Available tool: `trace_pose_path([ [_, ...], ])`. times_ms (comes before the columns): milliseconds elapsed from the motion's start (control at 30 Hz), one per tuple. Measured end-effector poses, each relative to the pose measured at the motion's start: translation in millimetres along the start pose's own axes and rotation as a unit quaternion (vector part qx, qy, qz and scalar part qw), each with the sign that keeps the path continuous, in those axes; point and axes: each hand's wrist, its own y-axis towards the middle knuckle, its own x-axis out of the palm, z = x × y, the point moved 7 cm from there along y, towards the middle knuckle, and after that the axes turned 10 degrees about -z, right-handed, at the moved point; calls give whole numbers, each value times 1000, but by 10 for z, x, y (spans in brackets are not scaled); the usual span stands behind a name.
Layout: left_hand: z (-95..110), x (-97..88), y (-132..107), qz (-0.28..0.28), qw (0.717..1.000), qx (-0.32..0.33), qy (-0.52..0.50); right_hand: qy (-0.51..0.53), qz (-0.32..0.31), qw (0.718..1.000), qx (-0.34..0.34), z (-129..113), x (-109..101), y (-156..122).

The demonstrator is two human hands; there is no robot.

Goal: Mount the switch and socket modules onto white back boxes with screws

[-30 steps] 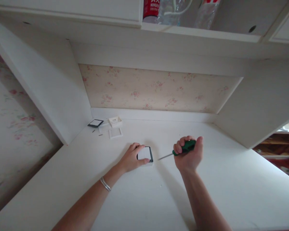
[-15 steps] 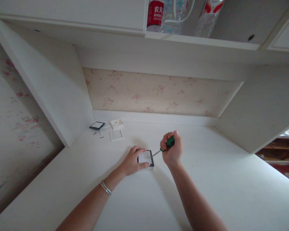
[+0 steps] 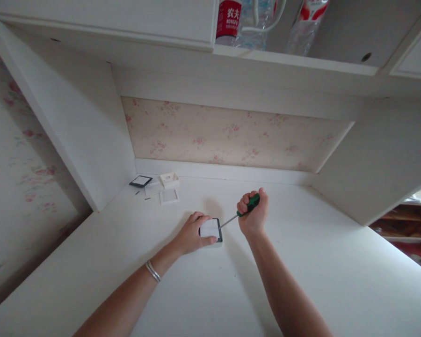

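Observation:
A small square switch-like box [image 3: 210,228] with a white face and dark frame sits on the white desktop. My left hand [image 3: 195,234] grips it from the left, with the thumb on the near edge and fingers on the far edge. In my right hand [image 3: 254,216] a screwdriver [image 3: 247,207] with a green and black handle is held in a fist. Its metal shaft slants down to the left, and the tip meets the right edge of the dark frame. How deep the tip sits cannot be made out.
At the back left of the desk [image 3: 301,281] lie a dark-framed panel [image 3: 141,181], a white box [image 3: 169,179], a white frame [image 3: 170,196], a flat white plate [image 3: 154,188] and small dark strips [image 3: 147,198]. Bottles [image 3: 228,21] stand on the shelf above.
My right hand has shifted slightly to the right, with the screwdriver tip still at the box's right edge. The left hand keeps its hold.

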Motion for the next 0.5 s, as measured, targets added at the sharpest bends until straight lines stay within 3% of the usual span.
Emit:
trace_pose_path([
  [300,10,-12,2,8,1000,3,7,36,50,998,-27,-35,-222,-124],
  [400,17,-16,3,7,1000,1,9,-7,55,997,-56,-89,-114,-212],
  [500,25,-9,9,-2,1000,7,15,-89,-19,993,-69,-77,188,-276],
])
